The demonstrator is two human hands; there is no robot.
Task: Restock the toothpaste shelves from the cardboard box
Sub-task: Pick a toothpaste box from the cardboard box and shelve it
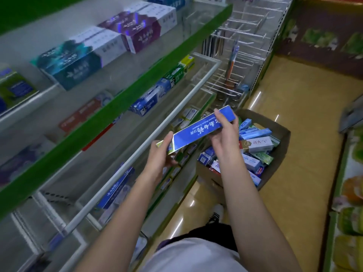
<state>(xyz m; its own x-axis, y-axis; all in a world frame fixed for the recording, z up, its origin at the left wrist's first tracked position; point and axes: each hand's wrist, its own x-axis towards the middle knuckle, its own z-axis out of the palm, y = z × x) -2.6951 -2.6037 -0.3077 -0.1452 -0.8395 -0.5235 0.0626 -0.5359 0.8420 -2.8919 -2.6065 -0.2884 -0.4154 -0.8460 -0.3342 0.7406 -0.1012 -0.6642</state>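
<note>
While the cardboard box (279, 134) on the floor at about two o'clock from my hands is full of toothpaste packs, I judge the job is far from done. I hold one long blue toothpaste box (202, 130) up in the air, between the box and the shelves. My left hand (161, 154) curls round its near end, and my right hand (225, 134) grips its far end with the fingers wrapped over the top. A thin green-edged pack seems to sit under the blue one in my left hand, but I cannot tell for sure.

The white-railed shelf (157, 126) at nine o'clock from my hands has lots of bare room, with a few blue packs (115, 191) at seven o'clock. The green-edged shelf (125, 99) above already holds rows of packs. So this blue box is not yet on a shelf, and many more wait.
</note>
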